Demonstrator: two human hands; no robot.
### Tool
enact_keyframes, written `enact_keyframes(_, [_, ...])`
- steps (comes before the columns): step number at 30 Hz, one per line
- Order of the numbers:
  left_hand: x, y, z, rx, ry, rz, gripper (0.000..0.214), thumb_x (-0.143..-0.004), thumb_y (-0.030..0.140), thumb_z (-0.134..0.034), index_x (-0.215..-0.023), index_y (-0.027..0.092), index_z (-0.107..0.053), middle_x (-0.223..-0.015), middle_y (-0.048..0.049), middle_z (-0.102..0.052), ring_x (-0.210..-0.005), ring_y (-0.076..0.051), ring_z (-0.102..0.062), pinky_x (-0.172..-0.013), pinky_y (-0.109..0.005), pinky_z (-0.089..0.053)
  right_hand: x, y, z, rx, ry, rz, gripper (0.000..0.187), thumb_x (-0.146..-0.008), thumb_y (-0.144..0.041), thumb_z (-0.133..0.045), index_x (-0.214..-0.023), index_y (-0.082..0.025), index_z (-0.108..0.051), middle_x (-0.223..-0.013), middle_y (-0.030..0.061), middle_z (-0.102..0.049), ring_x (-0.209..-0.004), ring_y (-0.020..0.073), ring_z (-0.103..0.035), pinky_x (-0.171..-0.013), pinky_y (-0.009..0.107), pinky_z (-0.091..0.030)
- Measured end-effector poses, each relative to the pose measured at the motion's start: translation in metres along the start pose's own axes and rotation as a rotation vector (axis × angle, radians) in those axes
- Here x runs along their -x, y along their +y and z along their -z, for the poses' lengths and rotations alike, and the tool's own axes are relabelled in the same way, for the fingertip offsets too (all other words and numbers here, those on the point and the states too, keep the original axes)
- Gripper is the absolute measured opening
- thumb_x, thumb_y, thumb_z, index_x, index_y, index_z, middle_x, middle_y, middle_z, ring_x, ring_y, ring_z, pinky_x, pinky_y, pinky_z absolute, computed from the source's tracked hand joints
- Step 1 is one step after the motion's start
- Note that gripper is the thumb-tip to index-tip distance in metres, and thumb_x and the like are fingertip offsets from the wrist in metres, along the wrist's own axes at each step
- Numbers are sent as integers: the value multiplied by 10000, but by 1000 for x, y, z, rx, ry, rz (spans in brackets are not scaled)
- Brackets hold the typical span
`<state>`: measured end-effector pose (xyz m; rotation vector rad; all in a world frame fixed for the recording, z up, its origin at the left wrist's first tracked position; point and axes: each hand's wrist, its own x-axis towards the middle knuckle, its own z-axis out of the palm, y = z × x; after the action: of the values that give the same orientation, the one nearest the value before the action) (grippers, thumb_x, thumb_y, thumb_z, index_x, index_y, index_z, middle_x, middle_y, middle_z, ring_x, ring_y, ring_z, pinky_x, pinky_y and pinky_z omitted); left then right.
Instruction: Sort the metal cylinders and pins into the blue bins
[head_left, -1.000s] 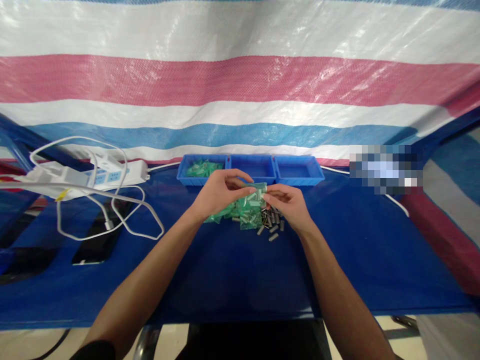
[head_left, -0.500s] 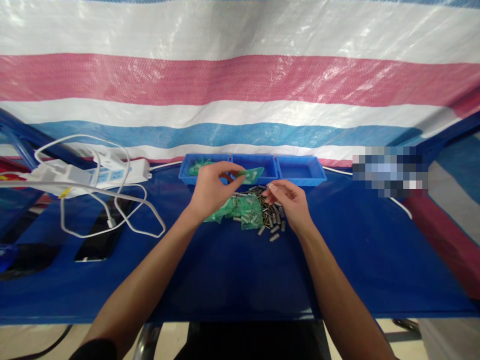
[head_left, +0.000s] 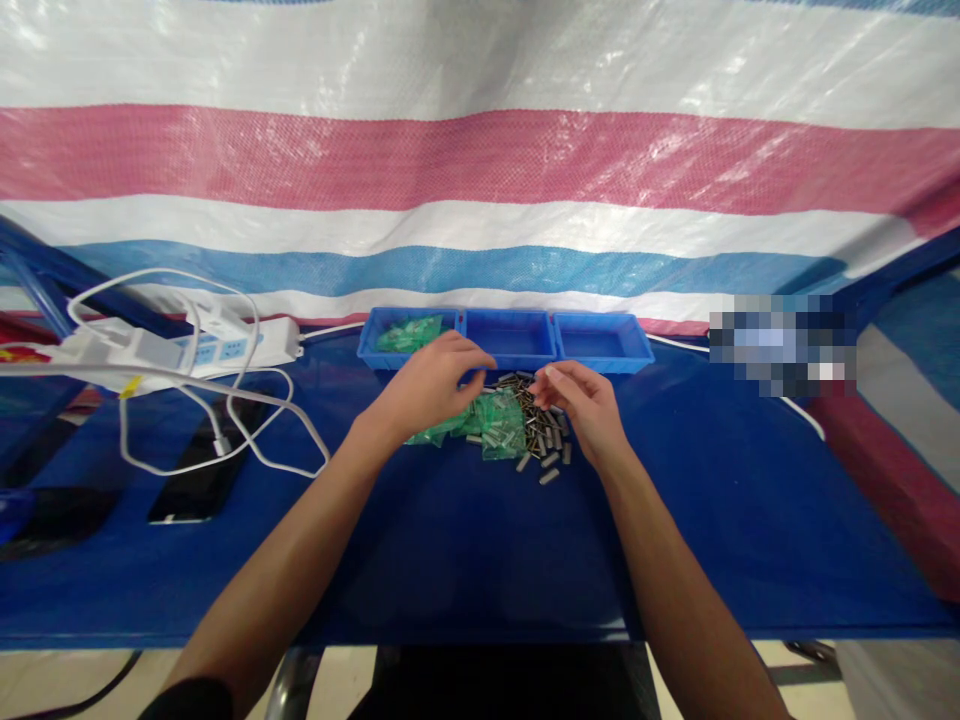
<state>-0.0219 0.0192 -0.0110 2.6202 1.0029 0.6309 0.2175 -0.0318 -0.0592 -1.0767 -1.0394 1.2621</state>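
My left hand hovers over the near side of the left blue bin, its thumb and fingers apart with nothing visible between them. Small green plastic bags lie in that bin. My right hand is above the right side of a pile of small metal pins and cylinders, thumb and fingertips pinched together; whatever they hold is too small to make out. On the table beside the pile lie more green bags with metal pieces in them, partly hidden under my left hand.
The middle blue bin and right blue bin stand in the same row against a striped tarp. At the left are a power strip, looping white cables and a black phone. A blurred-out object sits far right.
My left hand has let go of the green bag it held and moved slightly left and down. More green bags show in the left bin. My right hand has barely moved.
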Motion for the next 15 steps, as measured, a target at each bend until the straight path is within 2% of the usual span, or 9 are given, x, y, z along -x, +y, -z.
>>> enact_keyframes(2, [-1, 13, 0, 84, -238, -95, 281, -934, 301, -736, -1191, 191, -765, -1156, -98, -765, -1107, -267, -663, -1023, -387, -496, 0, 0, 1, -5, -4, 2, 301, -845, -518, -824, -895, -223, -794, -809, 39, -796, -655, 148, -682, -643, 284, -531])
enact_keyframes(5, [0, 23, -6, 16, -380, -92, 549, -774, 395, -910, -1250, 192, -727, -1217, -113, -736, -1149, -304, -648, -1014, -395, -484, 0, 0, 2, -23, -1, 7, 291, -843, -509, -827, -894, -225, -797, -808, 37, -796, -651, 144, -680, -640, 280, -526])
enact_keyframes(7, [-1, 26, -12, -40, -395, -77, 608, -738, 367, -941, -1269, 181, -708, -1235, -124, -719, -1161, -317, -634, -1004, -398, -483, 0, -1, 3, -25, 4, 9, 289, -840, -509, -829, -887, -225, -796, -805, 38, -794, -650, 146, -676, -638, 283, -525])
enact_keyframes(11, [-2, 28, -21, -38, -353, -63, 617, -759, 281, -930, -1311, 163, -680, -1204, -126, -709, -1144, -314, -618, -987, -390, -485, 1, -3, 4, -19, -1, 11, 285, -847, -510, -819, -902, -232, -792, -822, 38, -793, -665, 157, -673, -647, 299, -531])
enact_keyframes(13, [-2, 28, -22, 10, -330, -53, 571, -777, 239, -911, -1296, 159, -688, -1163, -119, -713, -1117, -299, -624, -972, -377, -491, 1, -4, 5, -29, -9, 15, 272, -851, -500, -816, -904, -234, -792, -822, 36, -792, -668, 157, -674, -649, 297, -527])
enact_keyframes(15, [-2, 28, -23, 65, -313, -35, 437, -812, 196, -870, -1220, 162, -719, -1097, -104, -720, -1076, -278, -637, -947, -361, -497, 1, -4, 5, -39, -10, 20, 257, -853, -488, -814, -903, -236, -792, -821, 34, -793, -673, 155, -674, -651, 294, -522])
